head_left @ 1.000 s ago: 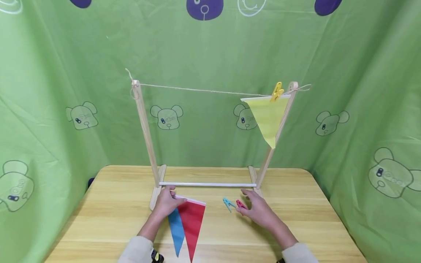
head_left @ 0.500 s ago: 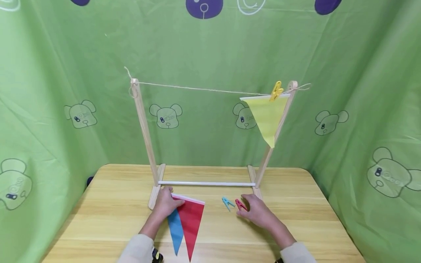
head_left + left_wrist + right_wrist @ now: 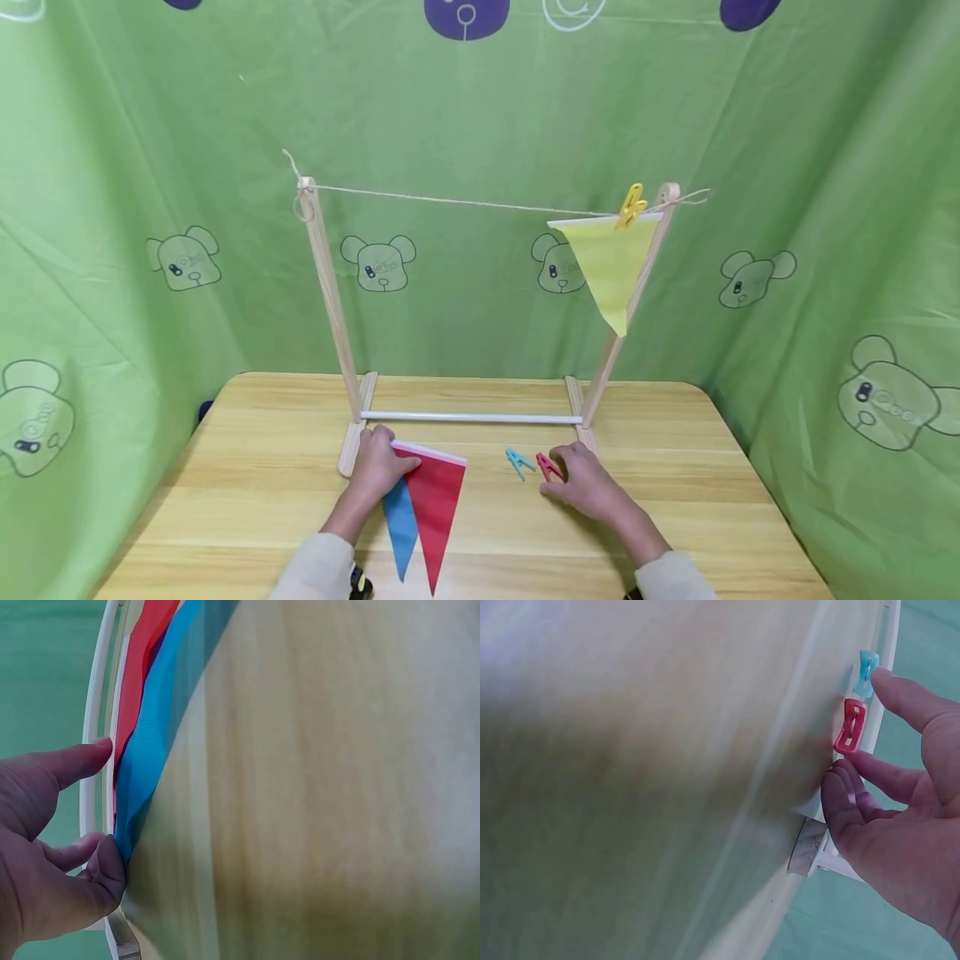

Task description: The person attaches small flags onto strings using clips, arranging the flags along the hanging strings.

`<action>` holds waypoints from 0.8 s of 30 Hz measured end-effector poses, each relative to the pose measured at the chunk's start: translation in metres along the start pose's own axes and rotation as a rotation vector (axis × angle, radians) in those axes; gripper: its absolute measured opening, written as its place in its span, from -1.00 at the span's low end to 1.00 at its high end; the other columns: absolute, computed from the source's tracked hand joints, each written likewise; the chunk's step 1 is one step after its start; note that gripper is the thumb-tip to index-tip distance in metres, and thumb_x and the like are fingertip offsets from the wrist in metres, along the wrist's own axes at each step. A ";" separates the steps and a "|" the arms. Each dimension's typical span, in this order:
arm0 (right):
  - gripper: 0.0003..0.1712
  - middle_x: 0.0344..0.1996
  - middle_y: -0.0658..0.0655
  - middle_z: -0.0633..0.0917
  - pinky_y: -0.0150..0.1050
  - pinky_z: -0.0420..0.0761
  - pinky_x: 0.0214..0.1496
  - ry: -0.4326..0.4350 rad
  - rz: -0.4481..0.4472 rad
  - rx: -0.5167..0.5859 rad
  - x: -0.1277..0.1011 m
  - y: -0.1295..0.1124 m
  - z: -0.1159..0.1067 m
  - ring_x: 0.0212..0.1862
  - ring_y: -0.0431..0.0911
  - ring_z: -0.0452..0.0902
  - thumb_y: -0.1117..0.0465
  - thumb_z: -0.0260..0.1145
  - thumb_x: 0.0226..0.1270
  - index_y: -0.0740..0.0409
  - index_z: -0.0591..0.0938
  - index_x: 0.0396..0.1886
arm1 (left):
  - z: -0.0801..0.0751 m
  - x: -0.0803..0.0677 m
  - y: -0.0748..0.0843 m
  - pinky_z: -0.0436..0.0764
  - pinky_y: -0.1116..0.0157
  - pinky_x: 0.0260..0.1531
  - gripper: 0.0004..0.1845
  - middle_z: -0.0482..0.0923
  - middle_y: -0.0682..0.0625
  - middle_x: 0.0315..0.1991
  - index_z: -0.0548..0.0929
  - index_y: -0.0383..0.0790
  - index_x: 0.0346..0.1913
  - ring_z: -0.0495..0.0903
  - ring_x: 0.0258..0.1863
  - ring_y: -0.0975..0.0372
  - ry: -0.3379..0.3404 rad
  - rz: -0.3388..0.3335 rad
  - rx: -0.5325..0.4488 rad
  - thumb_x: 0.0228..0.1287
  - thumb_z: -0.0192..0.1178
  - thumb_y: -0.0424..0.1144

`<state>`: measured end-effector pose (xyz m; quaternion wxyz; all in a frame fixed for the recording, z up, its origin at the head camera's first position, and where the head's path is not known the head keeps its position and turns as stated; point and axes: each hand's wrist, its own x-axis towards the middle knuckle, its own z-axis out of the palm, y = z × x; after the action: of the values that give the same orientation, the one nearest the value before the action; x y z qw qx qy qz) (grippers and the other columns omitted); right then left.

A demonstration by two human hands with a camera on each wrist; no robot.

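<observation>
A red pennant (image 3: 437,508) lies on a blue pennant (image 3: 400,525) on the wooden table (image 3: 247,508). My left hand (image 3: 381,460) rests on their top left corner. In the left wrist view the left hand (image 3: 105,802) has its thumb by the red pennant (image 3: 142,667) and a fingertip against the edge of the blue pennant (image 3: 150,742), with a gap between them. My right hand (image 3: 570,473) lies beside a red clothespin (image 3: 548,467). In the right wrist view the fingers (image 3: 844,802) are loosely bent just under the red clothespin (image 3: 850,726), not gripping it. A blue clothespin (image 3: 517,462) lies just left of it.
A wooden stand (image 3: 328,300) with a string (image 3: 465,202) across its top stands at the table's back. A yellow pennant (image 3: 609,267) hangs from the string by a yellow clothespin (image 3: 632,206). A white rod (image 3: 471,417) joins the stand's feet. Green cloth (image 3: 112,167) surrounds the table.
My right hand has crept a little closer to the red clothespin. The left hand stays on the pennants' corner.
</observation>
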<state>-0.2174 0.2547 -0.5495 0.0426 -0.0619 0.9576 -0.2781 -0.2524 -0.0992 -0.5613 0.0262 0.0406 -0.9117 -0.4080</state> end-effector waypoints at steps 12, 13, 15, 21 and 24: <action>-0.35 -0.18 0.11 0.54 -0.27 0.47 -0.20 0.020 0.004 0.001 -0.001 -0.002 0.003 -0.20 -0.11 0.38 0.12 0.64 0.09 0.36 0.63 0.11 | 0.003 0.001 0.000 0.63 0.17 -0.30 -0.41 0.43 -0.28 -0.16 0.53 -0.50 -0.10 0.48 -0.24 0.03 0.011 -0.019 0.017 -0.05 0.66 -0.25; -0.36 -0.18 0.11 0.54 -0.27 0.46 -0.19 0.021 0.007 0.000 -0.002 -0.002 0.003 -0.20 -0.11 0.38 0.12 0.64 0.10 0.36 0.63 0.11 | 0.004 0.001 0.000 0.63 0.18 -0.30 -0.41 0.43 -0.28 -0.15 0.53 -0.50 -0.10 0.47 -0.24 0.04 0.010 -0.023 0.015 -0.04 0.66 -0.25; -0.37 -0.19 0.10 0.54 -0.27 0.46 -0.20 0.023 0.011 0.000 -0.002 -0.002 0.003 -0.21 -0.11 0.38 0.12 0.64 0.10 0.35 0.64 0.09 | 0.004 0.001 0.000 0.62 0.19 -0.31 -0.43 0.43 -0.27 -0.16 0.53 -0.49 -0.12 0.47 -0.25 0.05 0.010 -0.022 0.013 -0.04 0.65 -0.25; -0.44 -0.21 0.10 0.52 -0.27 0.49 -0.21 0.019 0.011 0.000 -0.001 -0.003 0.004 -0.22 -0.11 0.39 0.14 0.63 0.13 0.33 0.64 0.04 | 0.004 0.001 -0.001 0.58 0.21 -0.34 -0.45 0.44 -0.23 -0.21 0.54 -0.45 -0.17 0.45 -0.25 0.05 0.028 -0.013 0.035 -0.07 0.67 -0.24; -0.47 -0.22 0.10 0.52 -0.27 0.51 -0.20 0.022 0.015 -0.001 -0.001 -0.003 0.004 -0.22 -0.11 0.39 0.15 0.63 0.13 0.32 0.64 0.01 | 0.004 0.001 -0.001 0.59 0.23 -0.35 -0.46 0.44 -0.22 -0.22 0.54 -0.43 -0.19 0.45 -0.24 0.06 0.022 -0.014 0.037 -0.06 0.66 -0.23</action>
<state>-0.2160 0.2499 -0.5512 0.0342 -0.0516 0.9586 -0.2780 -0.2534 -0.0969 -0.5644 0.0328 0.0518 -0.9185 -0.3907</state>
